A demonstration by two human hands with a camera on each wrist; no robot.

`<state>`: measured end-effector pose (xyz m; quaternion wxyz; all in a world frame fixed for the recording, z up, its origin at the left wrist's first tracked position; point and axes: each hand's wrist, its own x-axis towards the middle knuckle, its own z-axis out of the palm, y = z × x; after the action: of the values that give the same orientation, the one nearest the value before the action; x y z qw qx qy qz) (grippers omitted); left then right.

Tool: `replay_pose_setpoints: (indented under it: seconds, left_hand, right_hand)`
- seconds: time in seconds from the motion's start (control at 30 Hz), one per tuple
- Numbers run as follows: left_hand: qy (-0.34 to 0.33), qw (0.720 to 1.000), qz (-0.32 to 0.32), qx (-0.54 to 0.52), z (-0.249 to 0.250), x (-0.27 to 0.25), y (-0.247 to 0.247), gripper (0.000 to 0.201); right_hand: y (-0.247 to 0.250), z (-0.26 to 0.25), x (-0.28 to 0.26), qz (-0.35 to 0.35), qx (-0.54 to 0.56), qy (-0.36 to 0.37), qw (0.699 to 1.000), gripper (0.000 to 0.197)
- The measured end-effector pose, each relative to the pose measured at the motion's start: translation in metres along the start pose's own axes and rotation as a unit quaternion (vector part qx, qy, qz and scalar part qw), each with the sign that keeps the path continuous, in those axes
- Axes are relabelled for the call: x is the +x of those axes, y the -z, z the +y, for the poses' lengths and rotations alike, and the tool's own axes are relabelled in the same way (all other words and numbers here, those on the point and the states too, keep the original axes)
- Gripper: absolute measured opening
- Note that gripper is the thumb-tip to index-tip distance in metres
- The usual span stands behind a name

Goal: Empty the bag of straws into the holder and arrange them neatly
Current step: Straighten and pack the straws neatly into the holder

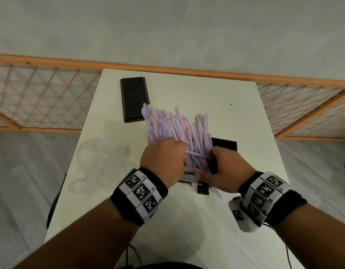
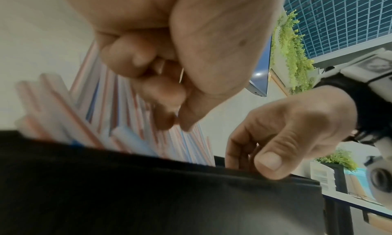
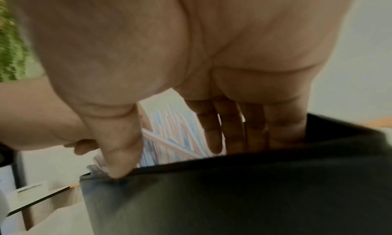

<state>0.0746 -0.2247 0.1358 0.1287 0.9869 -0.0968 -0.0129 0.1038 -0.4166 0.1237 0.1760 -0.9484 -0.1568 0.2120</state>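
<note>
Where the head view looks down on the white surface [image 1: 187,220], a black holder [image 1: 225,145] stands packed with pink and blue striped straws [image 1: 173,125] fanning upward. The left hand [image 1: 163,162] is curled round the near side of the bundle, and the right hand [image 1: 224,167] sits at the holder's near edge with loose straws crossing between the two. A crumpled clear bag [image 1: 101,158] lies to the left, and a black lid [image 1: 134,99] lies farther back.

From the left wrist, the left hand's fingers [image 2: 161,91] curl against the straws [image 2: 118,104] above the holder's dark wall [image 2: 148,196], while the right hand [image 2: 286,129] pinches its rim.

From the right wrist, straight fingers [image 3: 229,126] reach inside the holder [image 3: 244,196], thumb on the rim.
</note>
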Motion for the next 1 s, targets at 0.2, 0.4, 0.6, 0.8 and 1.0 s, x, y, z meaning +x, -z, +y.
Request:
replay_pose_setpoints:
  seconds: [0.2,0.4,0.6,0.8,1.0]
  left_hand:
    - [-0.001,0.998,0.023,-0.066,0.002,0.002,0.007,0.009]
    - [-0.011,0.968,0.184,-0.173,-0.013,-0.010,0.000,0.032]
    - [-0.058,0.936,0.248,-0.244,-0.020,-0.013,0.001,0.022]
    - [-0.079,0.940,0.216,-0.251,-0.019,-0.016,-0.013,0.024]
    - [-0.093,0.938,0.204,-0.263,-0.025,-0.015,-0.023,0.017]
  right_hand:
    - [-0.026,0.001,0.010,-0.022,-0.002,-0.014,1.000,0.068]
    - [-0.033,-0.001,0.013,-0.062,-0.069,-0.019,0.995,0.075]
    - [-0.032,-0.003,0.020,-0.133,-0.055,-0.036,0.989,0.072]
    - [-0.037,-0.001,0.037,-0.176,-0.055,-0.057,0.981,0.069]
    - [-0.035,0.006,0.038,-0.199,0.015,-0.060,0.978,0.055]
